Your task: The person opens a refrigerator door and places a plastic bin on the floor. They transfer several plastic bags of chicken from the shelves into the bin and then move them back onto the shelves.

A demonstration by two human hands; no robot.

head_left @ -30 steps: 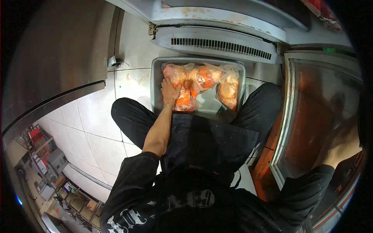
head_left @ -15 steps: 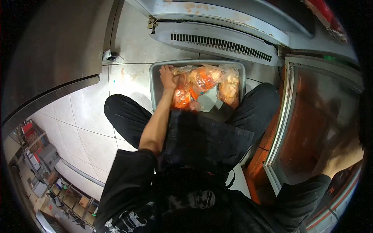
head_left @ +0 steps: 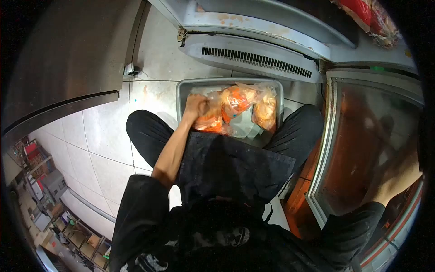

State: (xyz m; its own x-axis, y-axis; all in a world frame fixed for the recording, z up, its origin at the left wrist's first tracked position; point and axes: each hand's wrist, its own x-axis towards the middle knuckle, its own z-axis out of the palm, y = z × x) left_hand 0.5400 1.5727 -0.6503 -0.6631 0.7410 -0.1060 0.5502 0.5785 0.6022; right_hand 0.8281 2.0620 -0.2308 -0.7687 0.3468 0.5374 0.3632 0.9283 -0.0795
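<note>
My left hand (head_left: 196, 105) is closed, its fingers curled at the top of a clear plastic bag (head_left: 209, 123) with orange contents, at the left side of a grey tub (head_left: 179, 93). Another clear bag (head_left: 238, 99) with orange and pale contents lies in the tub's middle. A bag with yellowish contents (head_left: 265, 112) leans by the right wall. The tub stands on the floor between my knees. My right forearm reaches past the glass door (head_left: 358, 149) to the right edge of view, where the hand itself is out of sight.
An open fridge or freezer with a slotted vent panel (head_left: 258, 61) stands just beyond the tub. A red package (head_left: 362, 16) sits inside, upper right. A dark metal cabinet door (head_left: 63, 68) is at the left. Cluttered shelves (head_left: 84, 240) appear lower left on the tiled floor.
My left hand has moved down and closed, and the left bag has shifted a little to the left with it. The view has tilted slightly. My right arm stays nearly still.
</note>
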